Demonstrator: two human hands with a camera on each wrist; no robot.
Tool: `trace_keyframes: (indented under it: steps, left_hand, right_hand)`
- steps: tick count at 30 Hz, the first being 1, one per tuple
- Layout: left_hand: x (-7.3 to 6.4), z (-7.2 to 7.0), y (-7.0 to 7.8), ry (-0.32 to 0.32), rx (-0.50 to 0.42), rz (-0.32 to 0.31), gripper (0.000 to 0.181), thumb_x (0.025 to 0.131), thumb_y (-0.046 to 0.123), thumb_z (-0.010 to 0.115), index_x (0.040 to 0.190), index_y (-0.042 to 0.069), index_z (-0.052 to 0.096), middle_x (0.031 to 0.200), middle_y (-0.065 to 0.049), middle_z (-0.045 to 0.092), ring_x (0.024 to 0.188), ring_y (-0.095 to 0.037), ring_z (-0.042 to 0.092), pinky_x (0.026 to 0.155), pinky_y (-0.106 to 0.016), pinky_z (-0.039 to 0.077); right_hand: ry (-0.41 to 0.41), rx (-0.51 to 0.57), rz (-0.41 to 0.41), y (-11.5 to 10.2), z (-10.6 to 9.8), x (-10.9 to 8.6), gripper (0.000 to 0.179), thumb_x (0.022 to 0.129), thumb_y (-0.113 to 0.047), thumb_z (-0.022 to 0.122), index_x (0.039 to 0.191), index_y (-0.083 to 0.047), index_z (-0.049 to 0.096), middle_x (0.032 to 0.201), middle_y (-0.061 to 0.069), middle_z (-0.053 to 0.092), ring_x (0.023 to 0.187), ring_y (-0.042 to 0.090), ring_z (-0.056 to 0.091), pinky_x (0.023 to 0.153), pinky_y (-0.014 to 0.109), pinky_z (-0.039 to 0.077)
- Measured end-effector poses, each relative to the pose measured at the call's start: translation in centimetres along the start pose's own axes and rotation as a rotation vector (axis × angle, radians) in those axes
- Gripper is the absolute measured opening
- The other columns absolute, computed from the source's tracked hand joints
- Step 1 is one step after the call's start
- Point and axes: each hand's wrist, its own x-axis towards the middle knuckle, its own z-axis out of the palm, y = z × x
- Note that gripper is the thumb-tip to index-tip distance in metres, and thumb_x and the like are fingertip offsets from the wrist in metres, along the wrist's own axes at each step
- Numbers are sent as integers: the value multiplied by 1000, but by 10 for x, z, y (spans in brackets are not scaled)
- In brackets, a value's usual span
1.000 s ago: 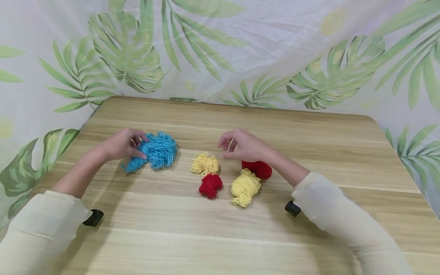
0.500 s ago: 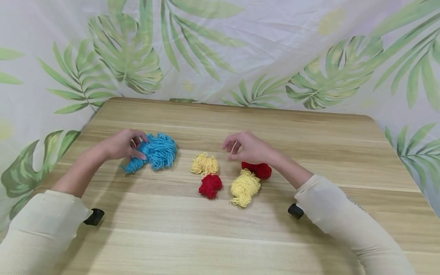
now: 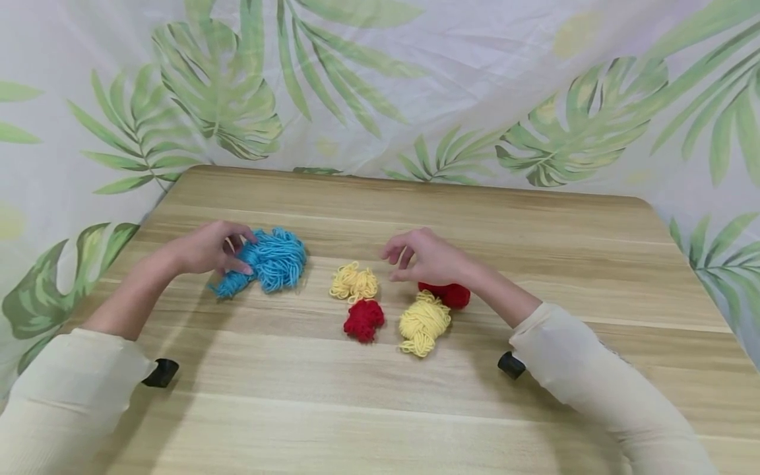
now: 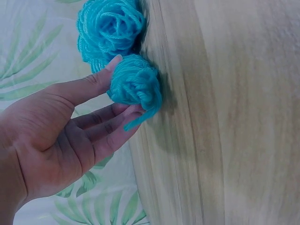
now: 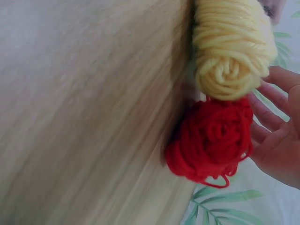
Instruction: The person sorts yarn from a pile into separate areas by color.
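At the left of the table, my left hand [image 3: 208, 247] holds a small ball of blue yarn [image 4: 136, 82] between thumb and fingers. A larger blue yarn ball [image 3: 280, 259] lies against it. My right hand [image 3: 430, 256] hovers with loosely bent fingers and nothing in them. Under its wrist a red yarn ball [image 3: 456, 297] is partly hidden in the head view. In front of that sits a pale yellow yarn ball [image 3: 424, 323]. Between the hands lie a small bundle of yellow yarn [image 3: 353, 284] and a small red yarn bundle [image 3: 363, 321], one in front of the other.
A wood-grain table [image 3: 332, 422] carries all the yarn. A white cloth with green leaf prints [image 3: 463, 79] hangs behind its far edge. Black wrist cameras [image 3: 161, 373] stick out below both cream sleeves.
Over the last second my right hand has shifted slightly to the right, then hovers almost still. My left hand and all the yarn stay where they were.
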Motion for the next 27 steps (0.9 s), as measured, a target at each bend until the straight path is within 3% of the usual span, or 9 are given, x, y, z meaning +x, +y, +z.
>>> trace_keyframes:
  steps: [3,8,15,27]
  left_hand:
    - [-1,-1,-1,2,27,7,52,88,5,82,129,-14,57,101,-20,60,78,-23,61,60,-36,58]
    - [-1,-3,-1,33,112,29,53,88,11,84,130,-11,60,101,-17,65,85,-25,64,72,-41,56]
    - [-1,-9,11,89,123,39,57,92,12,80,136,-12,54,108,-27,65,92,-37,69,82,-54,57]
    - [8,-8,34,229,189,125,37,96,8,73,126,-12,63,102,-24,69,91,-37,70,78,-51,57]
  right_hand:
    - [10,-10,4,0,-4,-5,34,91,-3,78,123,5,69,114,19,71,97,26,71,89,39,58]
    - [41,-35,-12,2,-11,-16,34,91,-4,78,122,5,70,111,20,71,100,32,69,89,46,58]
    - [87,-80,-45,11,-14,-28,31,88,-3,79,116,6,71,109,19,73,101,35,68,89,47,58]
    - [109,-117,-8,22,-16,-46,38,86,-8,83,119,5,71,113,18,74,109,33,68,100,50,52]
